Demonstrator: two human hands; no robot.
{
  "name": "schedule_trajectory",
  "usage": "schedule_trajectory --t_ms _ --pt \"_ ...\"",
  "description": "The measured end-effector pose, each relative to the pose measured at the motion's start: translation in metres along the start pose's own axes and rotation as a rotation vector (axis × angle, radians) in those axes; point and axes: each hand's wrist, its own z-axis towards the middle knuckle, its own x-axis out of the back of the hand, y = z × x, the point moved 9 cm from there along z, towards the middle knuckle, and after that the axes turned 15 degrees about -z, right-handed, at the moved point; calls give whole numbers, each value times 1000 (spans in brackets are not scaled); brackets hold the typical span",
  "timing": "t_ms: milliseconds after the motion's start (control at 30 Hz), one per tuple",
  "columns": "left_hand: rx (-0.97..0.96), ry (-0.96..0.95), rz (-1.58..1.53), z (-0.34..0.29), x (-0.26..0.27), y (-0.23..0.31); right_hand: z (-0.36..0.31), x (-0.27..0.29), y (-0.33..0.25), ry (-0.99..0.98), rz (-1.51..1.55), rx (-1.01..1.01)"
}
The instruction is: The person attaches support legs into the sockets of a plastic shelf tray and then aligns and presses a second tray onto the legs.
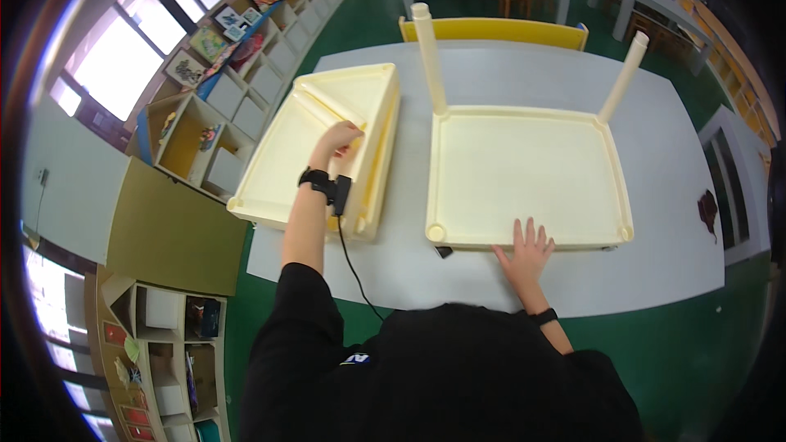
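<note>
My left hand reaches into a cream plastic tray at the left of the table, its fingers curled inward beside the right wall. What they hold, if anything, is hidden. A cream tube lies slantwise in that tray, just past the hand. My right hand is open, fingers spread over the near rim of a second cream tray-like panel. Two cream legs, a left one and a right one, stand up from the panel's far corners.
Both cream pieces lie on a grey table. A small black object sits by the panel's near edge. A black cable hangs from my left wrist device. Beyond the table stands a yellow-backed bench; shelves line the left.
</note>
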Motion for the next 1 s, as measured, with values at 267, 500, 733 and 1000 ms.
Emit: schedule_trajectory --t_ms 267,500,733,1000 --pt "8 82 109 1 11 -16 -2 0 -1 39 64 -5" --pt "-111 384 123 -22 43 -1 1 -2 2 -4 80 -20" --pt "-428 675 -86 -66 82 4 1 -2 0 -2 85 -7" --pt "-983 883 -474 -195 80 64 0 -1 4 -29 98 24"
